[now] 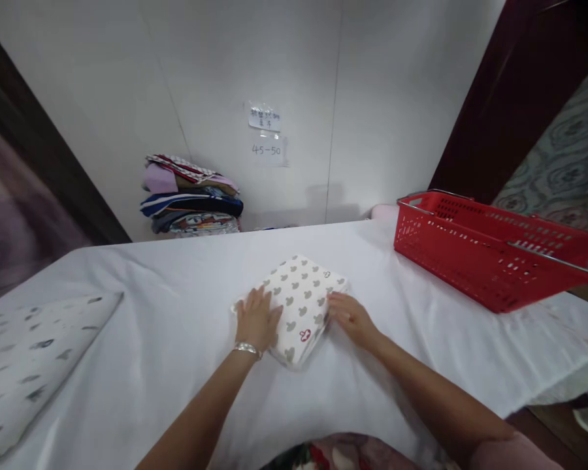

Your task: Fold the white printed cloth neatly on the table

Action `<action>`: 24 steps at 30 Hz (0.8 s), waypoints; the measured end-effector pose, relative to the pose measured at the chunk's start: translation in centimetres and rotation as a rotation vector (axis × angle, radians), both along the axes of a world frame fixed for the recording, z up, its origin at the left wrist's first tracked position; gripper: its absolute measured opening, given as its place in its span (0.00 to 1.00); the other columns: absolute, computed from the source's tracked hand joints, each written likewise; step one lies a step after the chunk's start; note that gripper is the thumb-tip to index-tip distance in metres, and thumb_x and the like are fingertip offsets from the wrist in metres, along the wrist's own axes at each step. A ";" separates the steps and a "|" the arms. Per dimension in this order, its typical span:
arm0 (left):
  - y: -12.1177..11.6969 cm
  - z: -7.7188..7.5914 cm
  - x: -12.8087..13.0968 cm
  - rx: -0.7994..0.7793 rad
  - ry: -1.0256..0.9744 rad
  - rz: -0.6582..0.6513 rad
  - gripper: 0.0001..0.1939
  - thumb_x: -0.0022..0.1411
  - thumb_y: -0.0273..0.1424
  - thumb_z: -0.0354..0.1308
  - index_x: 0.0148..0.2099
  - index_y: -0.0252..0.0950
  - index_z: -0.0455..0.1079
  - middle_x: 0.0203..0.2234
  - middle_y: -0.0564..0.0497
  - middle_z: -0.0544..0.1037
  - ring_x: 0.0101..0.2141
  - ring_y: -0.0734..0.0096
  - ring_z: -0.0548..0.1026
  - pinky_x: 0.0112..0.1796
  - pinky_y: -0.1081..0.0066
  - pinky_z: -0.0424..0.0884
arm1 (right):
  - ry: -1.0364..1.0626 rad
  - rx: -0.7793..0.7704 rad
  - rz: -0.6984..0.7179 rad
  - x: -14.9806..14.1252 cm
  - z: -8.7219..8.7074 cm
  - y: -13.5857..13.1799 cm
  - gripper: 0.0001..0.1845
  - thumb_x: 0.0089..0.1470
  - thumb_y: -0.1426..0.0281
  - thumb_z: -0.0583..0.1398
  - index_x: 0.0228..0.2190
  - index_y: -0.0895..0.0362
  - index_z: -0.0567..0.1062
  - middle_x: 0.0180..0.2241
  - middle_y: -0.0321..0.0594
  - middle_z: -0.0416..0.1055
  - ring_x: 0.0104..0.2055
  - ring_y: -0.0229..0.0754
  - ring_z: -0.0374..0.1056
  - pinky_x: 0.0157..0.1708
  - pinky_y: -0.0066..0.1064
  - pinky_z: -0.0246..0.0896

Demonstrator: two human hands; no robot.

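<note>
A folded white cloth with grey heart-like prints lies in the middle of the table, which is covered with a white sheet. My left hand rests flat on the cloth's near left part, fingers stretched out, with a silver bracelet at the wrist. My right hand touches the cloth's right edge; its fingers are slightly curled and hold nothing.
A red plastic basket with metal handles stands at the right side of the table. A stack of folded clothes sits against the back wall. Another white patterned cloth lies at the table's left edge. Paper labels hang on the wall.
</note>
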State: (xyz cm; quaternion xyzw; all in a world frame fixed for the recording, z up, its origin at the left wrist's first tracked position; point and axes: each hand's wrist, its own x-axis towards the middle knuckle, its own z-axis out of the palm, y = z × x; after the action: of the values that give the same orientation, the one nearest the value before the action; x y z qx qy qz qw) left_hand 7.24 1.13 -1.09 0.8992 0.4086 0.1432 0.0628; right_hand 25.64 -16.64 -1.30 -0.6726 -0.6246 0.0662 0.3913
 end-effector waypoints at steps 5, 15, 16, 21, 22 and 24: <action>-5.4 1.5 2.2 0.010 -0.076 -0.344 0.23 0.59 0.42 0.47 0.53 0.36 0.63 0.56 0.45 0.60 0.56 0.59 0.56 0.55 0.56 0.49 | 0.597 -0.052 -0.485 6.8 0.0 1.2 0.14 0.49 0.66 0.55 0.37 0.57 0.72 0.41 0.43 0.71 0.43 0.42 0.66 0.40 0.33 0.62; -7.5 -0.2 2.3 -0.043 -0.010 -0.413 0.20 0.62 0.33 0.43 0.55 0.37 0.61 0.56 0.47 0.61 0.56 0.64 0.56 0.55 0.57 0.49 | 0.756 -0.254 -0.551 10.2 0.0 4.2 0.16 0.47 0.60 0.58 0.21 0.61 0.71 0.20 0.39 0.68 0.17 0.30 0.56 0.14 0.22 0.46; -7.5 -0.1 2.3 -0.041 -0.011 -0.413 0.20 0.62 0.32 0.43 0.55 0.37 0.61 0.56 0.48 0.61 0.56 0.64 0.56 0.55 0.57 0.49 | 0.755 -0.256 -0.541 10.2 0.1 4.5 0.15 0.46 0.61 0.58 0.20 0.60 0.70 0.17 0.36 0.66 0.16 0.29 0.54 0.14 0.22 0.45; -7.4 -0.3 2.2 -0.035 -0.010 -0.421 0.21 0.60 0.28 0.42 0.55 0.37 0.61 0.55 0.48 0.62 0.56 0.65 0.56 0.55 0.56 0.49 | 0.738 -0.248 -0.494 10.5 0.6 5.1 0.10 0.45 0.66 0.59 0.20 0.58 0.67 0.13 0.29 0.59 0.16 0.29 0.53 0.15 0.21 0.45; -7.4 -0.3 2.2 -0.033 -0.013 -0.425 0.21 0.60 0.27 0.42 0.55 0.37 0.61 0.55 0.48 0.62 0.56 0.65 0.56 0.56 0.56 0.49 | 0.737 -0.268 -0.485 10.5 0.6 5.0 0.10 0.45 0.66 0.59 0.20 0.58 0.66 0.12 0.28 0.58 0.15 0.29 0.53 0.14 0.21 0.44; -7.4 -0.5 2.1 -0.025 -0.018 -0.429 0.21 0.60 0.27 0.42 0.55 0.37 0.61 0.56 0.48 0.62 0.56 0.64 0.56 0.56 0.56 0.49 | 0.736 -0.321 -0.469 10.6 0.6 4.7 0.11 0.45 0.66 0.59 0.19 0.58 0.66 0.11 0.28 0.57 0.14 0.28 0.51 0.13 0.22 0.42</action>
State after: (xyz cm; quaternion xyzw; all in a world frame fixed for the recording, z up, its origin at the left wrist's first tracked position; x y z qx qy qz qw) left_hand 9.38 -6.31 -1.57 0.9635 0.2088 0.1293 0.1068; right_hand 36.21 -11.91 -0.70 -0.7795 -0.2573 0.3060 0.4822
